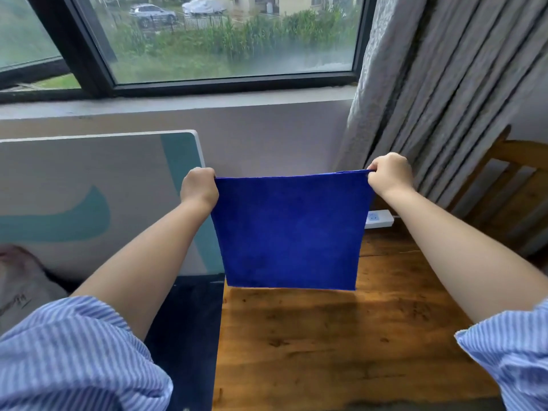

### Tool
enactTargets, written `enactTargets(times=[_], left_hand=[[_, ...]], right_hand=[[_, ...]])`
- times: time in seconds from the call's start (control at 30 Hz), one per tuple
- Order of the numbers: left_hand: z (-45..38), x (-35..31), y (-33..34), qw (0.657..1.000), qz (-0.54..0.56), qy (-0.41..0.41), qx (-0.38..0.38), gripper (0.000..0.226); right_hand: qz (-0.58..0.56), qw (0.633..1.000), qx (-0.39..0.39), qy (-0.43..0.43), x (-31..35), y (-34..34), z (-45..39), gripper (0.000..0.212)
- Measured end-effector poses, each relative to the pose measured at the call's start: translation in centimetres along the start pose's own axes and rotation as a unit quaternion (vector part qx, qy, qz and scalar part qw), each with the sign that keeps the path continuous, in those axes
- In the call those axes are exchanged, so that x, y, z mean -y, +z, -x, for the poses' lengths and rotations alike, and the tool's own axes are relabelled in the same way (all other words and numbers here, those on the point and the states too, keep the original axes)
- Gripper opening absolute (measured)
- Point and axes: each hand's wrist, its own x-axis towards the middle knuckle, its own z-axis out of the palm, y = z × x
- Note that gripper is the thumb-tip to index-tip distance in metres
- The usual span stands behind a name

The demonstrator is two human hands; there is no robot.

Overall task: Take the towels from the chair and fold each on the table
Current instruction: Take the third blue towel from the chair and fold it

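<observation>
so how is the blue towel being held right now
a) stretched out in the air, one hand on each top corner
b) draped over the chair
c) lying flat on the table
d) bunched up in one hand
a: the left hand and right hand each pinch a top corner, and the blue towel hangs flat above the wooden table.

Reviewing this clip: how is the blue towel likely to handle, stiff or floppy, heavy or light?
Probably floppy: the blue towel hangs straight down from its top edge, pinched by the left hand and the right hand. Likely light, since a fingertip grip at two corners carries it. Its napped surface suggests it won't slip easily.
</observation>
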Motion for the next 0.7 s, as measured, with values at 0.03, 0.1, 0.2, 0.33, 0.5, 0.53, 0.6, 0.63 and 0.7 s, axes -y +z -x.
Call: enactTargets(times=[0.03,0.1,0.2,0.33,0.5,0.53,0.6,0.63,0.7], left_hand=[[-0.6,0.0,0.2,1.000,0.002,0.000,-0.008,0.034],[-1.4,0.3,0.7,1.000,0.001,0.006,-0.022,0.035],[-1.1,1.4,1.8,1.000,-0.003,0.018,-0.023,0.034],[1.7,3.6,3.9,0.997,-0.034,0.039,0.051,0.033],[6.9,6.0,6.7,0.970,-0.054,0.069,0.228,0.028],[8.3,6.5,7.4,0.956,-0.057,0.070,0.278,0.026],[10.9,7.2,8.7,0.919,-0.067,0.074,0.381,0.023],[11.9,7.5,9.3,0.901,-0.068,0.073,0.423,0.022],[14.0,8.2,10.6,0.870,-0.075,0.078,0.482,0.022]], right_hand=[[-0.006,1.000,-0.008,-0.008,0.1,0.2,-0.6,0.030],[-0.017,0.999,-0.022,-0.030,0.1,0.7,-1.4,0.030],[-0.031,0.997,-0.032,-0.069,-0.3,1.6,-1.0,0.028],[-0.047,0.989,-0.001,-0.141,-2.7,3.4,1.7,0.038],[0.034,0.973,0.158,-0.164,-7.1,6.3,7.5,0.015],[0.042,0.966,0.199,-0.159,-8.0,7.0,9.0,0.013],[0.056,0.944,0.285,-0.155,-9.9,8.2,11.7,0.012],[0.069,0.928,0.330,-0.157,-10.7,8.7,12.9,0.012],[0.098,0.892,0.416,-0.145,-12.0,9.9,15.4,0.025]])
